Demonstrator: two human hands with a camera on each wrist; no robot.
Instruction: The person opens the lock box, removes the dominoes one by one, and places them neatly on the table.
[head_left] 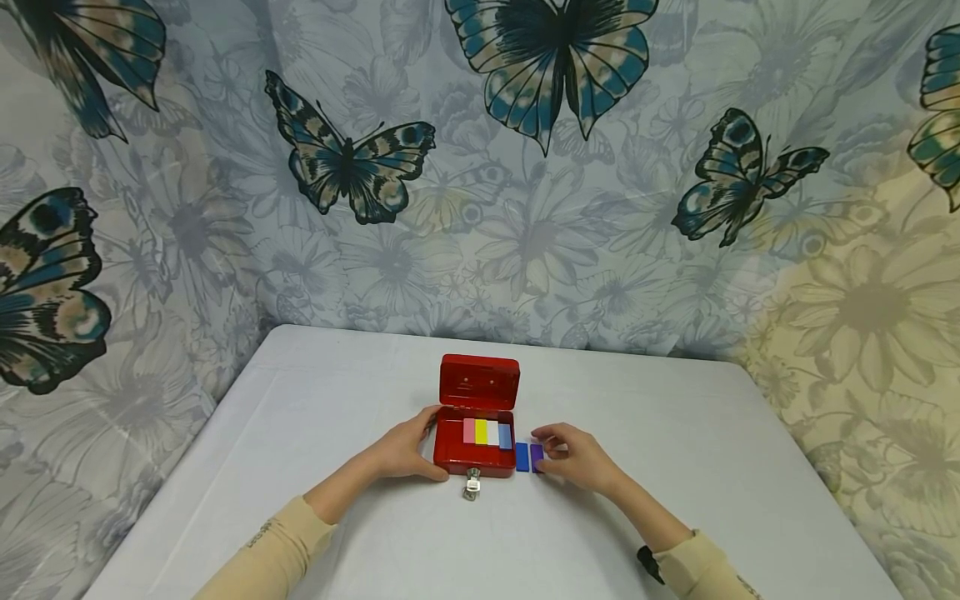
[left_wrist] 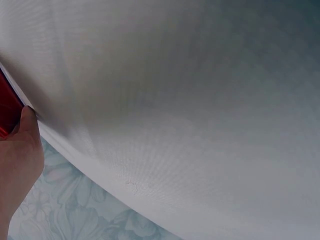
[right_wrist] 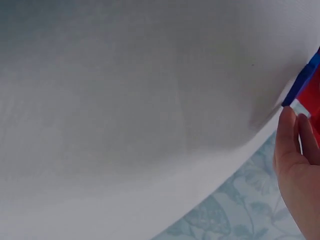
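A small red metal box stands on the table with its lid raised. Inside lie pink, yellow, white and light blue flat rectangular pieces, side by side toward the right. My left hand grips the box's left side, thumb at the front corner. A blue rectangular piece is on the table beside the box's right wall. Just right of it, my right hand pinches a purple rectangular piece between thumb and finger. The left wrist view catches only a red corner.
A silver metal clasp or lock hangs at the box's front. White cloth covers the table. Behind it hangs a butterfly-patterned curtain, which also borders the table's left and right sides.
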